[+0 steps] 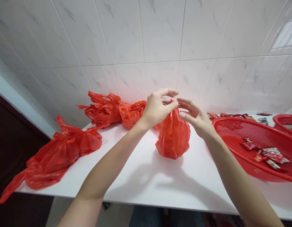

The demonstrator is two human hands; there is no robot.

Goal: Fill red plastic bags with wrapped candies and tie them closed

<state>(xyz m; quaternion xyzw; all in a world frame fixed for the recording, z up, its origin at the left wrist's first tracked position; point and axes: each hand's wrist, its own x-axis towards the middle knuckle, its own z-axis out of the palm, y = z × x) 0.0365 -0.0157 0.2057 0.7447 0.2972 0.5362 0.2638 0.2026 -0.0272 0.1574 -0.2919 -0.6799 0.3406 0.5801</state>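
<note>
A red plastic bag (173, 137), rounded at the bottom and gathered to a narrow top, stands upright near the middle of the white table (141, 176). My left hand (160, 105) is at its top, with the bag's peak between the thumb and the lower fingers; the index finger stretches out above. Beside the same top, on the right, my right hand (194, 116) has its thumb and fingers apart and holds nothing that I can see. The bag's contents do not show clearly.
Other red plastic bags (103, 110) lie crumpled along the tiled wall, and more bags (62, 154) reach over the table's left edge. On the right, a red basket (245, 126) contains several small wrapped packets (271, 154). Part of a second red basket (285, 118) shows behind it.
</note>
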